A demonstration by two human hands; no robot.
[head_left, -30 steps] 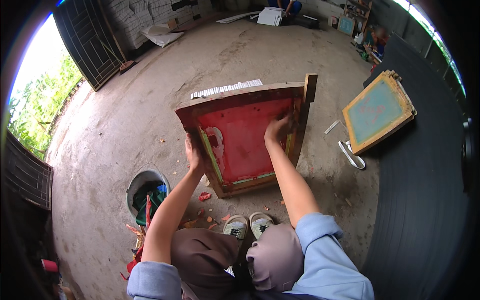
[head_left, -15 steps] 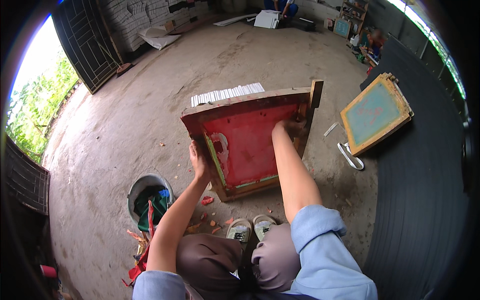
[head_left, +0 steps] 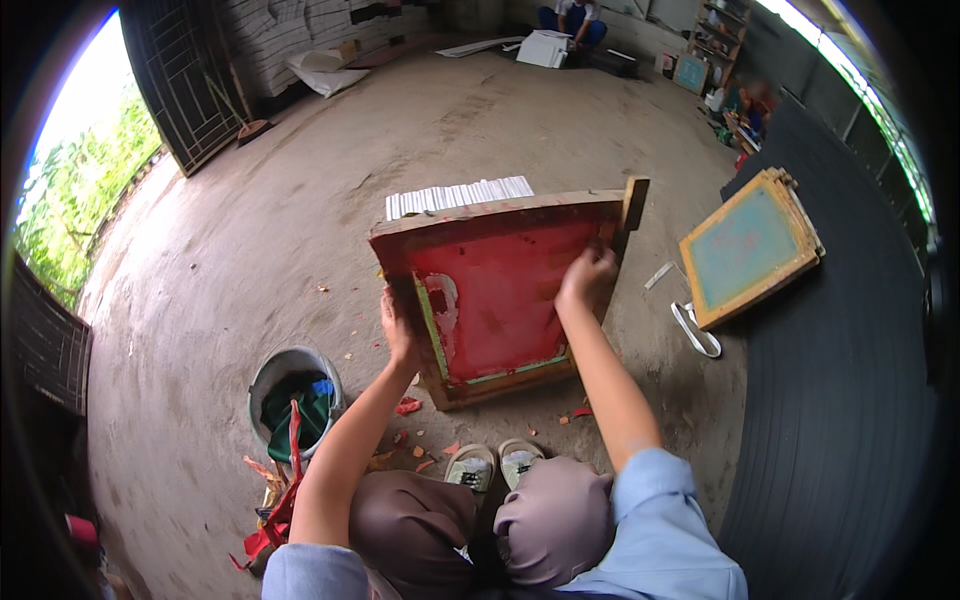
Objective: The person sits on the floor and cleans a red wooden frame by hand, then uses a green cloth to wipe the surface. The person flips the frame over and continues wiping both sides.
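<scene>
A wooden screen-printing frame with red-stained mesh stands tilted on the floor before my feet. Greenish tape strips run along its inner left and lower edges, and a pale smear marks the mesh near the left side. My left hand braces the frame's left bar, fingers lying along its outer side. At the inner right edge my right hand is closed, slightly blurred, close to the wooden bar. Whatever its curled fingers pinch is too small or hidden to make out.
To the left stands a grey bucket with dark green cloth; red scraps lie beside it. Behind the frame is a row of white pieces. Another screen frame leans on black corrugated sheeting. A person crouches far off.
My right hand has drawn slightly down from the frame's upper right inner corner, its fingers now curled in. The left hand still steadies the left bar. The view has shifted a little.
</scene>
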